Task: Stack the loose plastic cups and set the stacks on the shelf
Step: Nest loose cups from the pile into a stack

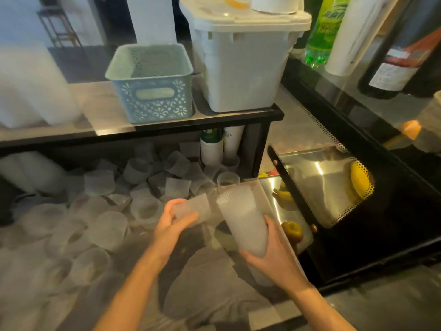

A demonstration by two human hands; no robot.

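Over the counter [214,283], both hands are busy with frosted, translucent plastic cups. His or her left hand [170,222] is wrapped round a single cup [191,210], held on its side with the mouth turned toward the right. Just beside it, not quite touching, the right hand [269,254] grips a tall stack of cups [243,223] near its base — the stack leans up and to the left, its ribbed open rim uppermost and facing the single cup.

Loose cups [107,211] of the same cloudy plastic are scattered all over the left half of the counter, some upright, some tipped over, and they spill back under the black shelf [167,125]. Beneath that shelf, to the right, stand two stacks of white paper cups [222,149], one with green print.

On top of the shelf sit a pale blue perforated basket [152,84] and, touching it on the right, a large white lidded bin [241,68]. To the right of the counter is a dark glass display case [358,211] with yellow bananas [359,180] inside — and a green bottle [322,32] stands on top of it, farther back.
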